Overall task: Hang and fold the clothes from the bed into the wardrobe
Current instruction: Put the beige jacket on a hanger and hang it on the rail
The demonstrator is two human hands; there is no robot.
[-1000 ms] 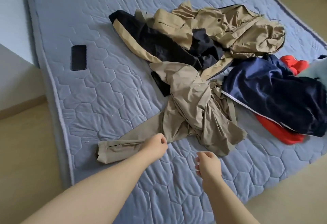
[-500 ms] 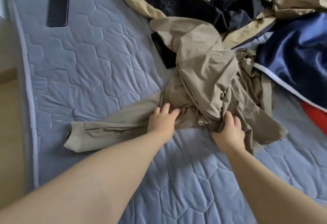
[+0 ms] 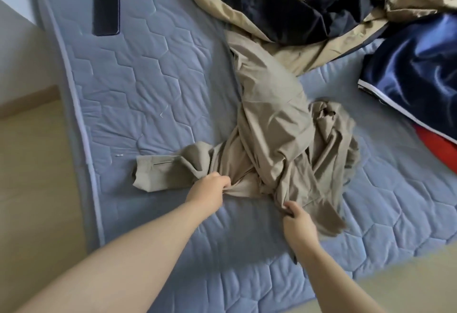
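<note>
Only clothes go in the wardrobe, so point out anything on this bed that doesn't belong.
A black phone lies on the mattress near its left edge, apart from the clothes; it is no garment. The rest is crumpled clothing, including the beige garment gripped by the left hand and right hand.

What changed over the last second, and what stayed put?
Both hands, empty a second ago, now grip the beige coat, left hand by the sleeve, right hand at its edge, and have dragged it from the pile toward the near edge of the mattress. The phone and navy garment stayed put.
</note>
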